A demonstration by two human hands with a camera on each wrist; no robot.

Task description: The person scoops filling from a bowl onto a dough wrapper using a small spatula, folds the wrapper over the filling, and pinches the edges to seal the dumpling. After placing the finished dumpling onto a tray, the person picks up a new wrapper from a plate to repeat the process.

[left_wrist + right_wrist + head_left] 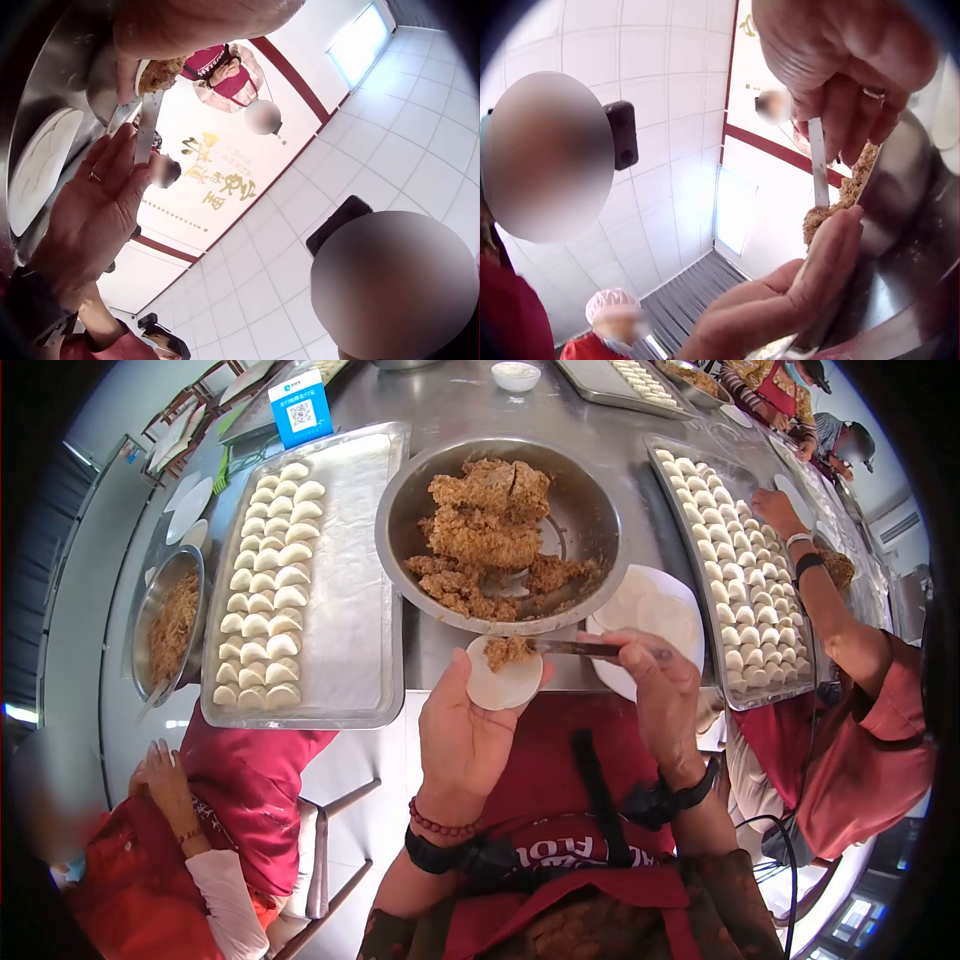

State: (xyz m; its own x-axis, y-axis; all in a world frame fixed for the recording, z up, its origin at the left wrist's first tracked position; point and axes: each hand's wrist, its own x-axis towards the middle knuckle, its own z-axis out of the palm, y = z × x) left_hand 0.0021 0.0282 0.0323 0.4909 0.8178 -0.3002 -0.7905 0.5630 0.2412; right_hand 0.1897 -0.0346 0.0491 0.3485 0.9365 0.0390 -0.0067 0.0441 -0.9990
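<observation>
Above the near worktop (450,400) edge, before a steel bowl (590,510) of filling: left hand (462,735), grip spread flat, carrying a round wrapper (495,688) topped with a filling dab (508,651). Right hand (665,700), grip clamped on a flat metal spatula (575,648), its tip touching the dab.

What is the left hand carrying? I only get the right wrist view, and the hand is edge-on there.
Observer: A round dough wrapper lies on the left hand, with a lump of filling on it.
Operator: Spare wrappers anywhere?
Observer: Yes. A white stack of wrappers sits on the table right of the metal bowl, partly hidden by the right hand, which grips a flat spatula.
Operator: Any finished pieces?
Observer: Rows of folded dumplings fill the left side of a metal tray, left of the bowl.
</observation>
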